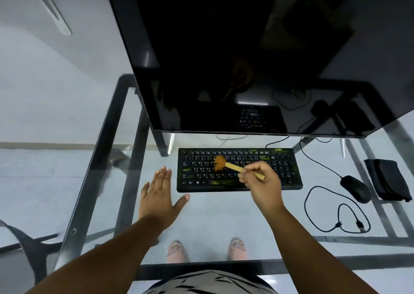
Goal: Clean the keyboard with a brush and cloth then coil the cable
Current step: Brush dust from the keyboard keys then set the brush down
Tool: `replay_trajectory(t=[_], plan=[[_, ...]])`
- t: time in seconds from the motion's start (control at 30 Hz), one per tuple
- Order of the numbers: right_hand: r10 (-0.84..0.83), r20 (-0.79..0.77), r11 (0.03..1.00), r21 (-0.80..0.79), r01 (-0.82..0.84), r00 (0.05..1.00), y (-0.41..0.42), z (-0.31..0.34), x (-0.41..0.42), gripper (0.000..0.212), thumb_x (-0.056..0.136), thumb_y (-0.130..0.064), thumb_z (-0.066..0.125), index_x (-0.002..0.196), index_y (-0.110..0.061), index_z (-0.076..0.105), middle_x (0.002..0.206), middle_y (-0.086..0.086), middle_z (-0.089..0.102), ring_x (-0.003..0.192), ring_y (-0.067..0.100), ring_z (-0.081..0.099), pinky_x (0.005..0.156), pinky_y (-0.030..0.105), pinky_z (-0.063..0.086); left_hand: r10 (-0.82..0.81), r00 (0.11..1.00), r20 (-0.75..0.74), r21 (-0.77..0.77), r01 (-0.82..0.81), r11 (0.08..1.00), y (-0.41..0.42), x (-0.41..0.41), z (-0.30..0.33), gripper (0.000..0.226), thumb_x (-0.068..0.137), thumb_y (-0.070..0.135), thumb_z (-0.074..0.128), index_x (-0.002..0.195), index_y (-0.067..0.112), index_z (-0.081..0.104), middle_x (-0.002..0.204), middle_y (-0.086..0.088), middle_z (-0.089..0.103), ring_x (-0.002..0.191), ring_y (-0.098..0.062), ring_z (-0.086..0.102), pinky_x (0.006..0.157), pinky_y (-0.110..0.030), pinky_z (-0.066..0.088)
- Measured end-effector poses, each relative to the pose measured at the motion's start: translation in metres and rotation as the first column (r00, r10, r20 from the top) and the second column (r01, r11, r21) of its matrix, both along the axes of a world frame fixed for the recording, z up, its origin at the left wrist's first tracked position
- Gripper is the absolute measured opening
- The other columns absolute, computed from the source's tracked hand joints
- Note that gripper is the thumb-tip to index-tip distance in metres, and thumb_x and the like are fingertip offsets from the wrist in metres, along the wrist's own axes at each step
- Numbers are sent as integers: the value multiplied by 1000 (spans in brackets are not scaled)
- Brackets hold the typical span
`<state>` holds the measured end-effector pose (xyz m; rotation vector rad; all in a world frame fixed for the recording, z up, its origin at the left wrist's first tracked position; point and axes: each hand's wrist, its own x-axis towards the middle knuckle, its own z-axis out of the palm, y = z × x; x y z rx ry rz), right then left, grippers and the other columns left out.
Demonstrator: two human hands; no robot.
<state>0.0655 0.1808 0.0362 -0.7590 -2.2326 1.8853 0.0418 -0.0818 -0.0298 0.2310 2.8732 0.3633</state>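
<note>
A black keyboard (286, 173) lies on the glass desk (224, 215) below the monitor. My right hand (262, 184) grips a brush (233, 166) by its wooden handle, and the orange bristles touch the keys left of the keyboard's middle. My left hand (159, 195) rests flat on the glass just left of the keyboard, fingers straight. The keyboard's black cable (313, 157) runs from the back edge to the right and loops loosely on the desk, ending in a USB plug (359, 224). A folded dark cloth (387, 179) lies at the far right.
A large dark monitor (246, 58) overhangs the desk's back. A black mouse (355, 188) sits between keyboard and cloth. The desk's metal frame and my feet show through the glass. A chair base (29, 244) stands at the lower left.
</note>
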Motion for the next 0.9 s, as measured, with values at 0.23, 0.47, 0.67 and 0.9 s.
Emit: replay_trajectory(t=[0.23,0.47,0.67,0.9], plan=[[-78,50,995,-54,81,996,74,0,13,18,82,-1,72,76,-12,58,81,13,74,79,24,73,78,43,55,-87,993,-83,93,95,991,91,-13,13,85,86,66,18,155,17,9,163,2,3,149,-14,0,119,-35,2],[-218,71,969,-106,224,973,189,-2,37,28,80,2,73,73,-14,51,77,21,67,70,24,63,69,36,48,-232,971,-51,83,235,968,221,-3,19,77,96,59,30,155,19,2,163,4,-7,148,-12,-11,119,-35,-2],[-257,169,966,23,257,952,295,-18,58,18,82,-19,76,96,-19,65,81,4,75,80,19,71,80,35,56,-318,948,-18,92,318,943,319,8,18,78,95,60,30,155,20,1,163,6,-9,148,-10,-12,119,-35,-3],[-294,286,897,411,161,912,374,-32,65,16,90,-24,67,105,-20,68,92,-4,69,77,5,63,59,17,45,-367,930,-5,53,367,929,386,10,13,79,95,61,29,155,20,-2,163,5,-9,148,-10,-10,119,-35,-3]])
